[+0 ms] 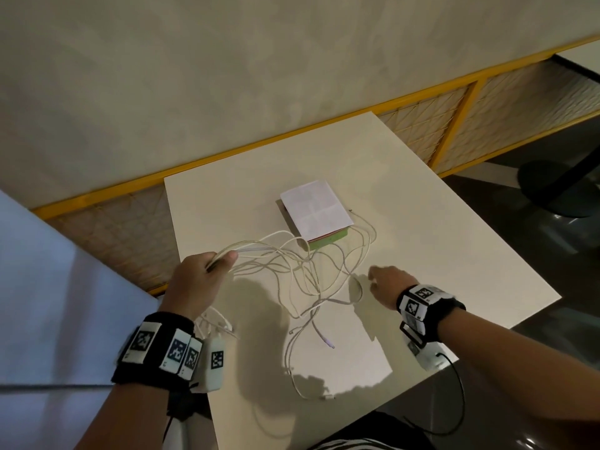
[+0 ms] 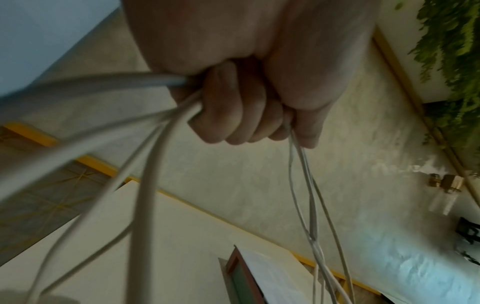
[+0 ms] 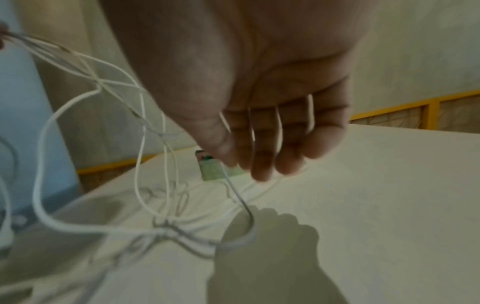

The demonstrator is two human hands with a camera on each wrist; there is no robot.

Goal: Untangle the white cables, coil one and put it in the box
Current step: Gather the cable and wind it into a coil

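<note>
Our left hand [image 1: 198,277] is fisted round a bunch of white cables [image 1: 292,271], lifting them above the counter [image 1: 438,254]; our right hand [image 1: 384,282] hovers beside the tangle, fingers [image 3: 265,156] loosely extended, holding nothing; loops trail to the box [image 1: 316,212], which sits farther back, its white lid closed.

Both forearms are bare, with no sleeves showing. Each wrist carries a broad black band [image 1: 152,349] studded with white rectangular tiles, and every tile bears a black-and-white square code marker [image 1: 177,350]. On the left wrist, a white boxy camera unit [image 1: 215,363] sits at the inner side, marked with its own code. The right wrist band [image 1: 428,311] has similar tiles, a white unit [image 1: 428,358] underneath, and a thin black cable [image 1: 454,401] looping down from it.
</note>
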